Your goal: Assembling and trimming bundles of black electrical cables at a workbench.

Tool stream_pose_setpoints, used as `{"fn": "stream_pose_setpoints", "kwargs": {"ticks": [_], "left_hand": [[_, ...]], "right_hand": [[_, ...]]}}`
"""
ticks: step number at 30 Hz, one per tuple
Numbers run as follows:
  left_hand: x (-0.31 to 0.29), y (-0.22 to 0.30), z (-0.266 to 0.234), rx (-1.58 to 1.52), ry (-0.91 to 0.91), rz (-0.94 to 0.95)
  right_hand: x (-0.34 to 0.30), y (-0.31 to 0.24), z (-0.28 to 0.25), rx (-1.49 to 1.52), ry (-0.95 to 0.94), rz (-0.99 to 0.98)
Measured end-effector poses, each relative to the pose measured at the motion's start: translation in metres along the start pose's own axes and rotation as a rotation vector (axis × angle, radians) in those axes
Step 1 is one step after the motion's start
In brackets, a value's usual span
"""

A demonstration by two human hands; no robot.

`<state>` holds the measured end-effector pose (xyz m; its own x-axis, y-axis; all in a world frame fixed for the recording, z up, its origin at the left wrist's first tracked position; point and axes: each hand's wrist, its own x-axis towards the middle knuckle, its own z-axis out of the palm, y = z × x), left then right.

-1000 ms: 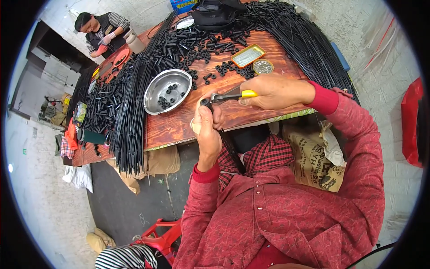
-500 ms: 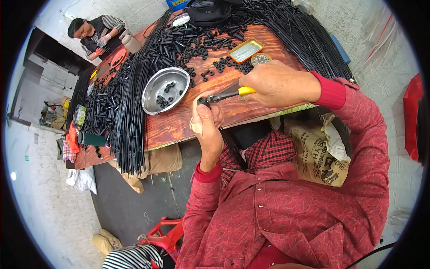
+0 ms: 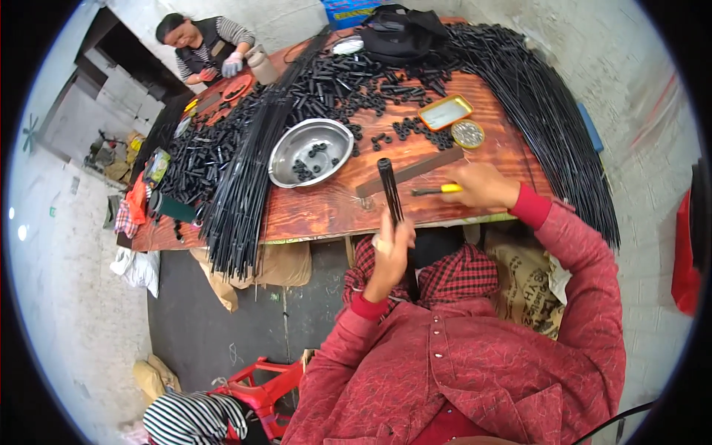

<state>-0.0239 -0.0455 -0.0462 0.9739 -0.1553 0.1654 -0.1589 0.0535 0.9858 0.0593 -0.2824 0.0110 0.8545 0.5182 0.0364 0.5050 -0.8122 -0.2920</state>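
Observation:
My left hand (image 3: 393, 248) is closed round an upright bundle of thin black rods (image 3: 391, 194), which looks like a folded umbrella frame. A round black cap (image 3: 384, 165) tops the bundle, above the near edge of the table. My right hand (image 3: 480, 185) grips pliers (image 3: 449, 188) with a yellow handle, their dark jaws pointing left, apart from the rods. Behind the bundle, a flat dark bar (image 3: 415, 170) lies slantwise on the wooden table (image 3: 337, 211). The lower end of the bundle runs down toward my checked apron and is partly hidden.
A steel bowl (image 3: 276, 167) holds several small black rings. Beyond my right hand are a yellow-rimmed tray (image 3: 445, 111) and a round tin (image 3: 468, 135) of small metal pieces. Long black rods (image 3: 248, 182) hang over the left edge; more (image 3: 552, 126) lie right. A co-worker (image 3: 211, 48) sits far left.
Both hands have come back toward me and moved apart. The pliers have left the capped end of the rods, which now stands free above my left hand. The view has shifted too.

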Motion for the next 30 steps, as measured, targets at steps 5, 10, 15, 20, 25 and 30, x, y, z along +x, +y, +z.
{"fn": "stream_pose_setpoints", "kwargs": {"ticks": [5,10,15,20,25,30], "left_hand": [[-0.032,-0.04,-0.004,-0.023,-0.102,-0.013],[0.005,0.032,-0.019,0.001,0.066,0.133],[0.044,0.116,-0.074,-0.469,0.234,0.504],[0.039,0.132,-0.143,-0.898,0.235,0.603],[0.033,0.1,-0.167,-1.0,0.271,0.525],[0.03,0.095,-0.175,-1.012,0.396,0.412]], "right_hand": [[-0.015,0.016,0.023,-0.062,0.109,0.129],[-0.009,0.001,0.024,-0.043,0.431,-0.065],[-0.015,-0.011,0.033,0.329,0.259,-0.123],[-0.019,-0.026,0.043,0.762,-0.052,0.044],[-0.02,-0.025,0.061,1.299,-0.128,0.134],[-0.022,-0.025,0.05,1.347,-0.128,0.037]]}}
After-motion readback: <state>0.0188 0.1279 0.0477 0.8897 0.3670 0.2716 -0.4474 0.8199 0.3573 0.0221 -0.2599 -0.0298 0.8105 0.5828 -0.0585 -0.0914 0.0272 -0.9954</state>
